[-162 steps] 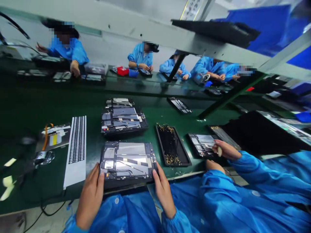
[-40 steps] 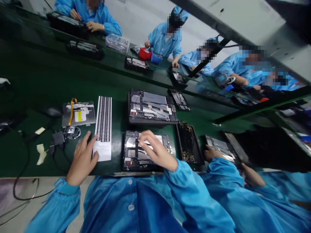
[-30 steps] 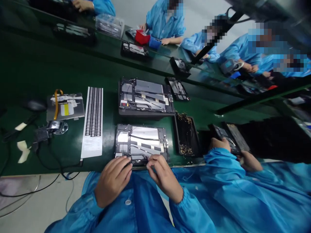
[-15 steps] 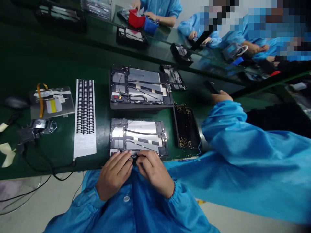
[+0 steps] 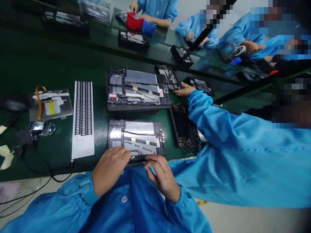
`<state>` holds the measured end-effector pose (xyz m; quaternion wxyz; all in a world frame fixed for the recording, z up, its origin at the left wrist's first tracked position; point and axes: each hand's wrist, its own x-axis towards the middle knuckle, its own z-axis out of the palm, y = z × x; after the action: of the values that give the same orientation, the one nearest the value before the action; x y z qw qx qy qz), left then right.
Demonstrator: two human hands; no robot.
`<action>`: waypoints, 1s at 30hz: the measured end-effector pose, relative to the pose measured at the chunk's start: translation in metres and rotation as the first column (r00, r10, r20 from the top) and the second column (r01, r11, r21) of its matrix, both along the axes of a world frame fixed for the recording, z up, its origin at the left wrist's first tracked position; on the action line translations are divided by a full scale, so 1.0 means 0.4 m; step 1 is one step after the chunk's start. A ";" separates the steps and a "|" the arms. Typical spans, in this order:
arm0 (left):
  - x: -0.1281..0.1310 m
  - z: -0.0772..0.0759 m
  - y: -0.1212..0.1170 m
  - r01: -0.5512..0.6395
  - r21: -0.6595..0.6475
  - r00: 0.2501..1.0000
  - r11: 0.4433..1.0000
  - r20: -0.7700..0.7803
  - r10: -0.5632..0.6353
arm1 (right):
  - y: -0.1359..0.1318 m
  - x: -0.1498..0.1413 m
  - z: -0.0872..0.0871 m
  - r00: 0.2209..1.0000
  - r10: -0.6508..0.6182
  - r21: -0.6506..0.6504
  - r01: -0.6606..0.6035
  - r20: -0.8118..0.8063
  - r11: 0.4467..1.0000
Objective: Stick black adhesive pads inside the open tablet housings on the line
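- In the head view, my left hand (image 5: 110,168) is at the near left corner of an open flat device (image 5: 139,132); its fingers lie close together and bend over the edge; I cannot tell if they grip anything.
- My right hand (image 5: 164,178) is at the near edge of the same device, toward its right end; the thumb and fingers curl in close together, with a narrow gap; I cannot tell if a small part is between the tips.
- The device lies flat on the green table (image 5: 101,123), right in front of me; I see silver plates, black strips and thin wires inside it.
- Just behind it is a stack of devices (image 5: 138,87); the top one is open too.
- To the right is a black tray (image 5: 175,129); little gold bits lie at both of its ends.
- To the left is a white sheet (image 5: 81,147) with rows of black marks; past that is a grey panel (image 5: 51,103) with an orange ribbon (image 5: 39,103) on it.
- A co-worker's hand (image 5: 184,89) reaches in from the right, beside another open device (image 5: 167,76); a blue sleeve (image 5: 206,110) covers part of the tray.
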<state>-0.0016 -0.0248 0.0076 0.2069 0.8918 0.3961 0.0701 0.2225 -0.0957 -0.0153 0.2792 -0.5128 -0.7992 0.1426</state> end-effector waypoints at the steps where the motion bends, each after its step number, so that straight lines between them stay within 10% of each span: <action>1: -0.001 0.005 0.005 0.022 0.003 1.000 1.000 0.000 -0.022 | -0.003 0.004 0.001 1.000 -0.011 0.003 0.011 -0.005 1.000; 10: 0.006 -0.019 0.104 -0.029 0.233 0.996 0.972 0.091 0.008 | 0.045 -0.058 -0.005 0.998 0.059 0.002 -0.059 0.031 0.998; 15: -0.038 -0.050 0.022 -0.170 0.197 0.960 0.965 0.256 0.117 | 0.071 -0.084 -0.023 0.992 0.092 -0.008 -0.092 0.088 0.996; 21: -0.058 -0.107 -0.085 -0.126 0.335 0.918 0.934 0.396 -0.018 | 0.076 -0.083 -0.010 0.987 0.093 -0.030 -0.089 0.132 0.996; 30: -0.052 -0.159 -0.094 -0.087 0.449 0.960 0.889 0.277 -0.046 | 0.080 -0.095 -0.008 0.980 0.089 -0.028 -0.085 0.181 0.996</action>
<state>-0.0223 -0.0622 -0.0562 0.0443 0.8921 0.3448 0.2887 0.1845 -0.0636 -0.0184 0.1934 -0.4911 -0.8415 0.1152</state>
